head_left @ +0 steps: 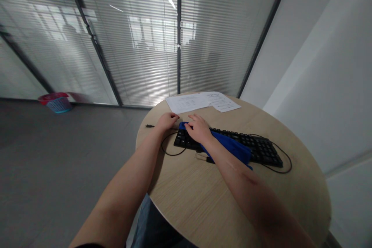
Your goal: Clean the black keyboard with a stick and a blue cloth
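Observation:
A black keyboard (263,151) lies across the round table, with a blue cloth (232,145) draped over part of it. My right hand (199,128) is on the cloth near the keyboard's left end, thumb and fingers bent around it, the forefinger reaching forward. Just beyond the keyboard's left corner, my left hand (167,121) is closed with curled fingers; what they hold, if anything, is hidden. A thin black cable (171,155) loops beside the keyboard, and its plug (149,126) lies left of my left wrist. Partly under my right forearm is a small brush-like tool (209,159) with a black part.
Two printed paper sheets (188,102) lie at the far side of the wooden table (186,190). More cable (287,168) curls around the keyboard's right end. Glass panels with blinds (139,46) stand behind, and a red and blue basket (58,102) sits on the floor at left.

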Demonstrator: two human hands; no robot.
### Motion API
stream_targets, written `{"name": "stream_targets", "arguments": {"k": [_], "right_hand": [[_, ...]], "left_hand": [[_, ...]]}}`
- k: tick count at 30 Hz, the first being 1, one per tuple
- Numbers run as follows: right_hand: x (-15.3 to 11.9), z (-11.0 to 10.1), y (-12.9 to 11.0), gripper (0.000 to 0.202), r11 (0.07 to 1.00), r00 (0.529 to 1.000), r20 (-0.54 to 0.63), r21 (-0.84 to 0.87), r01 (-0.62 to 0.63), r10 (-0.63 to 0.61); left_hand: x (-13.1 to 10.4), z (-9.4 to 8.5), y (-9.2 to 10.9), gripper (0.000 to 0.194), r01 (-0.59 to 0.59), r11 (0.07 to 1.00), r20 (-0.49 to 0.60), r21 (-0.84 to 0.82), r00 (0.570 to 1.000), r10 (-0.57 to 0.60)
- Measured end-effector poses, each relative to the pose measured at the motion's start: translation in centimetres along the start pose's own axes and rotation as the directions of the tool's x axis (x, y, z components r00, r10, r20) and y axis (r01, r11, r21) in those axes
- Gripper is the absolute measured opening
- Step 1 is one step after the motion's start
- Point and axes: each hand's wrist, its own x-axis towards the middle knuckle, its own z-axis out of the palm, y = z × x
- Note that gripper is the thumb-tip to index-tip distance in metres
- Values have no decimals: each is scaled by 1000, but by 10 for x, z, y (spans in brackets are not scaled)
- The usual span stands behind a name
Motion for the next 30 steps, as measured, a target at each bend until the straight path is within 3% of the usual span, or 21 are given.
{"name": "stream_targets", "arguments": {"k": [30], "right_hand": [[2, 2, 3, 30, 1000, 1000, -9, 2, 23, -23]], "left_hand": [[-5, -4, 5, 36, -6, 999, 2, 33, 1000, 6]]}}
